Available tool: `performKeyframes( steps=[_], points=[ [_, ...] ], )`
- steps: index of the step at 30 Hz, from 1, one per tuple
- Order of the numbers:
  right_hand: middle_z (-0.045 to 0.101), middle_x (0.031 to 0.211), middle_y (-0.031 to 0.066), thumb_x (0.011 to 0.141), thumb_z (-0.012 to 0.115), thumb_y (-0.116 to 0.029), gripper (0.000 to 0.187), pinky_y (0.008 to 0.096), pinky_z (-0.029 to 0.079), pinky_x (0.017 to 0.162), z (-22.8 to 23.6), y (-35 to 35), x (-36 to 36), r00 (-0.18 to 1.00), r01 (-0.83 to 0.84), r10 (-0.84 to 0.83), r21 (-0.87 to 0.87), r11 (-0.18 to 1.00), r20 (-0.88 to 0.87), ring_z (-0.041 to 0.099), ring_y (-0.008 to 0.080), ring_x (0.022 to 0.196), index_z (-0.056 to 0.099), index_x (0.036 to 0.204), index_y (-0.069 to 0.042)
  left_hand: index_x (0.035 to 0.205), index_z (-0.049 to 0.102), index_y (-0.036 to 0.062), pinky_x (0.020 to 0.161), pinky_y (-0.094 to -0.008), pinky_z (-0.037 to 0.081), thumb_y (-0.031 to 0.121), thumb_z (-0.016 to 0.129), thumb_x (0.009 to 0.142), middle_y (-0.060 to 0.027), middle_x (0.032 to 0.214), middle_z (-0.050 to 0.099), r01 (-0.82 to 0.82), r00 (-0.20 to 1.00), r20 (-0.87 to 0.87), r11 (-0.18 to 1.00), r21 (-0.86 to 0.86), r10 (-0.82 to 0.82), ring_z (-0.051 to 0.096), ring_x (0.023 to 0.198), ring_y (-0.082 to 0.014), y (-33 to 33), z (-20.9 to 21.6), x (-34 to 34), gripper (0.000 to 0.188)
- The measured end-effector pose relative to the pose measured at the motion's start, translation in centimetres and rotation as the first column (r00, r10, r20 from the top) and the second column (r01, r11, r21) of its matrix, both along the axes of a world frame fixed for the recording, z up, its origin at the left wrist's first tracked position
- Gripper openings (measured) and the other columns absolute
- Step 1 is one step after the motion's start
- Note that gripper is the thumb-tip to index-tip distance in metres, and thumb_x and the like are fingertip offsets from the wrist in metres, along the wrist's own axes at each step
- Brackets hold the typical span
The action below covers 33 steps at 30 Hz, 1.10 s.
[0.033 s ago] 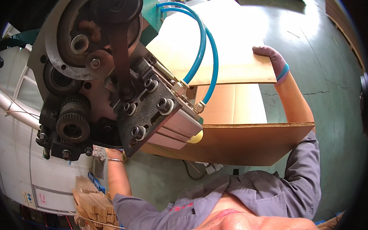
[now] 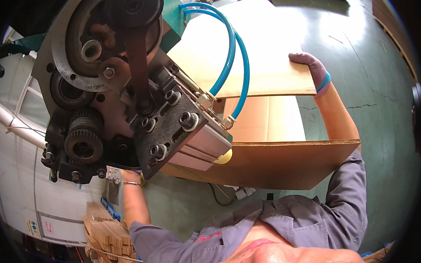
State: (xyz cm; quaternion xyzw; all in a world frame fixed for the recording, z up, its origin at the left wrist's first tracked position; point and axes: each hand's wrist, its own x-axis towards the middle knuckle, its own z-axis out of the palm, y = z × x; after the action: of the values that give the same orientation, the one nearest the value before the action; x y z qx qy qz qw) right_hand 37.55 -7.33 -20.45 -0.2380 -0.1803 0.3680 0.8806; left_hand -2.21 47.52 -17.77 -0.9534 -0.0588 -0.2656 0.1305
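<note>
The brown cardboard [image 2: 263, 164] stretches from the middle of the scene toward the right, in broad flat panels with stiff, straight edges. Its far panel [image 2: 264, 80] is pale tan along the near edge, washed out white by glare farther off, and gripped at its right side. The near panel [image 2: 287, 161] is darker, its layered rim uppermost and its face slanting down toward the person. Between them shows a lower tan surface [image 2: 252, 120] with a crease. Where the panels join on the left is hidden.
</note>
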Motion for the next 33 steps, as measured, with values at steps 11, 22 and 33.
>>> performKeyframes(
  steps=[11,22,33],
  points=[
    [0.071,0.088,0.0116,0.088,0.061,-0.011,0.016,0.0345,0.058,0.071,-0.3,-1.1,-1.2,0.997,0.069,-0.069,-0.025,0.997,0.024,0.070,0.0222,0.076,0.067,0.096,0.002,0.127,0.062,0.0114,0.110,-0.0521,0.034,0.030,0.064,0.084,-0.0155,0.136,0.056,0.024,1.000,-0.010,1.000,0.004,-0.024,0.049,0.126,-0.0390,0.1,-0.8,0.9,0.047],
    [0.072,0.096,0.0095,0.090,0.061,-0.013,0.016,0.0395,0.059,0.082,-0.7,-2.8,-1.8,0.998,0.027,-0.029,0.028,0.999,0.050,0.070,0.0234,0.089,0.070,0.098,-0.002,0.126,0.062,0.0110,0.110,-0.0522,0.034,0.030,0.064,0.083,-0.0159,0.136,0.055,0.077,0.997,0.000,0.997,-0.017,-0.077,0.049,0.126,-0.0393,0.7,-1.8,3.3,0.047],
    [0.071,0.093,0.0143,0.091,0.060,-0.013,0.018,0.0396,0.060,0.074,-1.8,-2.4,-1.3,0.993,0.121,-0.121,0.024,0.992,0.001,0.071,0.0256,0.081,0.067,0.097,0.002,0.125,0.063,0.0106,0.110,-0.0522,0.034,0.029,0.065,0.082,-0.0162,0.136,0.055,0.096,0.994,-0.043,0.995,-0.033,-0.097,0.049,0.126,-0.0395,1.0,-1.5,1.3,0.046]
  ],
)
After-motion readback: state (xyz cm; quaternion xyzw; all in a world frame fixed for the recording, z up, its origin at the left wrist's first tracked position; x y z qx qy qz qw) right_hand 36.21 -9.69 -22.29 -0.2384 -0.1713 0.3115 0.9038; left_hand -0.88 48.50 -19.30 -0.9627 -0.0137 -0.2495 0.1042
